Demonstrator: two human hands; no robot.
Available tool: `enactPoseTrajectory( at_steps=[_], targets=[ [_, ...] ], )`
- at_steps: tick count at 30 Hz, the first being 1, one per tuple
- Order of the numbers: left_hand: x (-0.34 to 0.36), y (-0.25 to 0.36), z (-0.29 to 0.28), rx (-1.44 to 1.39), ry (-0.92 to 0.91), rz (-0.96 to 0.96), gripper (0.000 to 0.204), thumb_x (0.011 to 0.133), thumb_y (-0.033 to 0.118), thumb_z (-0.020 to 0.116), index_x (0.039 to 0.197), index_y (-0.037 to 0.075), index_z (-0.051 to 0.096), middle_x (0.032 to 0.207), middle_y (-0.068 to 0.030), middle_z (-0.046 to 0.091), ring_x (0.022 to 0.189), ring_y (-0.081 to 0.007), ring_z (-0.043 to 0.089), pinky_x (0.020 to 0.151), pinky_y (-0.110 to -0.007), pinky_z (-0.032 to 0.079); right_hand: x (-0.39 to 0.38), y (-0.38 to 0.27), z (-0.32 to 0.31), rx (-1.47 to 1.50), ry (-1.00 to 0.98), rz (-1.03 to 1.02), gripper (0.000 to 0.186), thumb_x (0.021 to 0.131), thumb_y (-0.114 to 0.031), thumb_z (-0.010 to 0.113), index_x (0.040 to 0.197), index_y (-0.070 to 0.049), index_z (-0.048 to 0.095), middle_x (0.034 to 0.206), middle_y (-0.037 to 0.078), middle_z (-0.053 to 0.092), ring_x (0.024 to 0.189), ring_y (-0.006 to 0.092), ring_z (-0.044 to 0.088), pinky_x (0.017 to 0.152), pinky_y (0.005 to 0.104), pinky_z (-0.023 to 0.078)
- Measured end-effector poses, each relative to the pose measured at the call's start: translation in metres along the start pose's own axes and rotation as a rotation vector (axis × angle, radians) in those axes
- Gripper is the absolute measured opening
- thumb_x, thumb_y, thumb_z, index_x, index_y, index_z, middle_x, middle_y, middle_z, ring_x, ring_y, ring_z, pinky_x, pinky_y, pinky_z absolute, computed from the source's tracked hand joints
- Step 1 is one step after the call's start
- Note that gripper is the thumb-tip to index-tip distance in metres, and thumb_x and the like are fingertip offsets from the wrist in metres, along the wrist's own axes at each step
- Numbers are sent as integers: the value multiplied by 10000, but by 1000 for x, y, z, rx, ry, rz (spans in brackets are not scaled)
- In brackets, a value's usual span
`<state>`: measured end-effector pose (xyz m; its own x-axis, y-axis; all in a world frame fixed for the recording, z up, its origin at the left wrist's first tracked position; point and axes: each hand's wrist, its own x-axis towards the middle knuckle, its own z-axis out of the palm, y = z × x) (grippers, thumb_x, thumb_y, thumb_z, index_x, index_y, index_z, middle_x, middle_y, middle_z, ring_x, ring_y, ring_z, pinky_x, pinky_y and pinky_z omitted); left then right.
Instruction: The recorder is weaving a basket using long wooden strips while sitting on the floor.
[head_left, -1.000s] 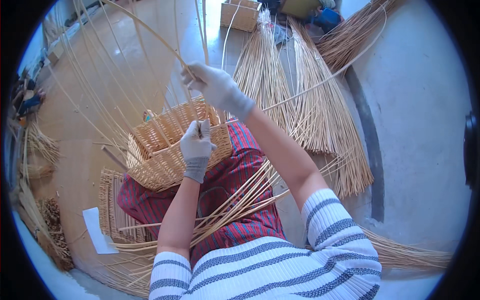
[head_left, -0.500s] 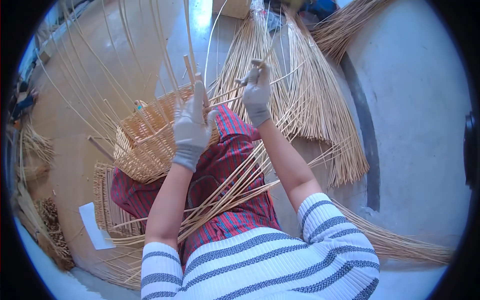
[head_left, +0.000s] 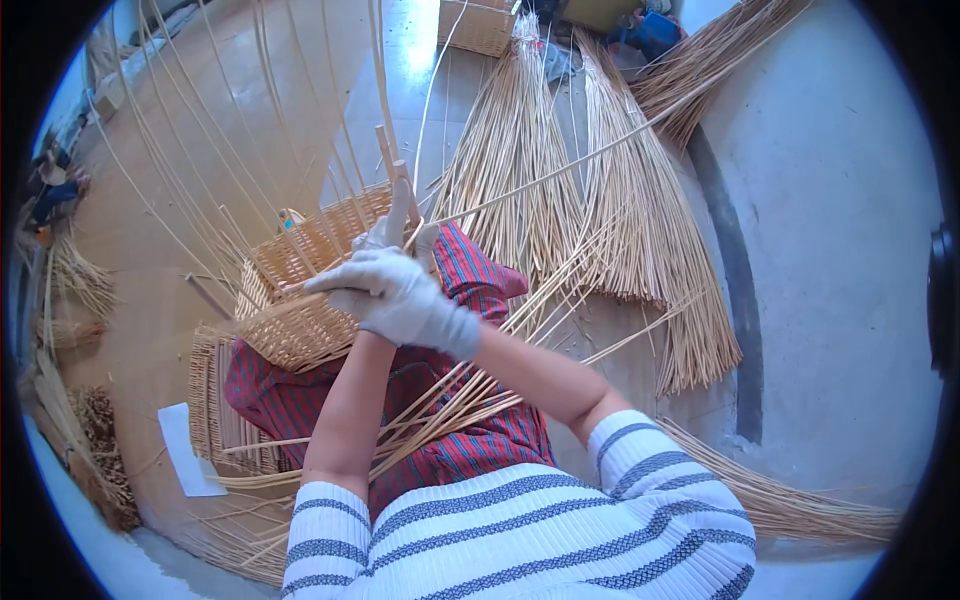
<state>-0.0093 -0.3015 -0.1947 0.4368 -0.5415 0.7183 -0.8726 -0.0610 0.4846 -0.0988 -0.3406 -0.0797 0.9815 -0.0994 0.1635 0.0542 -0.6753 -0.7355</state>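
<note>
A half-woven wicker basket [head_left: 300,325] rests tilted on my lap, with long upright stakes rising from its far side. My left hand [head_left: 402,220], in a pale glove, grips the basket's right corner by a thick corner stick [head_left: 384,150], its index finger along the stick and its thumb on the outer side. From that corner a long wicker strand [head_left: 560,172] runs out to the upper right. My right hand [head_left: 400,297], also gloved, crosses over my left wrist. Its fingers stretch left in front of the basket wall, apart and somewhat blurred. Nothing shows in them.
Large bundles of wicker rods [head_left: 640,220] fan out on the floor ahead. Loose rods [head_left: 470,395] lie across my lap on a red striped cloth [head_left: 470,270]. At the left are a woven panel [head_left: 210,400] and white paper [head_left: 188,455]. Another basket [head_left: 478,28] stands far ahead.
My right hand has moved down and left, from beside the strand to across my left wrist. The strand now stretches farther to the upper right. My left hand stays at the corner.
</note>
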Motion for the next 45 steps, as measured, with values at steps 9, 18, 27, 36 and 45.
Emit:
enactPoseTrajectory(
  at_steps=[9, 18, 27, 36, 45],
  targets=[
    [6, -33, -69, -867, 91, -959, 268, 1055, 268, 512, 1044, 47, 663, 920, -36, 676, 838, -134, 661, 680, -286, 528, 10, 90, -59, -201, 114, 483, 657, 719, -434, 858, 1152, -13, 602, 1031, 169, 625, 975, 306, 639, 871, 387, 504],
    [143, 49, -12, -397, 18, 85, 350, 931, 179, 689, 1219, 7, 587, 1123, -144, 654, 980, -247, 660, 840, -349, 527, 31, 84, -5, -471, 630, 616, 312, 821, -291, 728, 1029, -83, 623, 927, 148, 653, 824, 328, 684, 676, 453, 534],
    [-106, 6, -204, 219, -1346, -170, 228, 785, 346, 711, 936, 180, 754, 890, -107, 716, 905, -278, 691, 981, -401, 472, 12, 96, 4, -422, 901, 361, 455, 810, -174, 739, 1239, -151, 586, 974, 132, 653, 873, 349, 668, 794, 472, 523],
    [-99, 10, -224, -8, -1073, -134, 154, 839, 233, 707, 891, 88, 703, 845, -103, 673, 897, -265, 658, 920, -417, 480, -76, -26, 115, 116, 142, 72, 122, 886, -158, 707, 965, -65, 712, 810, 127, 680, 778, 244, 694, 707, 347, 548],
    [-113, 4, -221, -93, -1036, -261, 256, 840, 317, 733, 969, 97, 711, 906, -109, 695, 843, -322, 669, 769, -404, 533, -98, -9, 117, -341, -354, 127, 242, 823, -338, 701, 966, -144, 724, 864, 92, 698, 875, 305, 684, 775, 439, 528]
  ],
)
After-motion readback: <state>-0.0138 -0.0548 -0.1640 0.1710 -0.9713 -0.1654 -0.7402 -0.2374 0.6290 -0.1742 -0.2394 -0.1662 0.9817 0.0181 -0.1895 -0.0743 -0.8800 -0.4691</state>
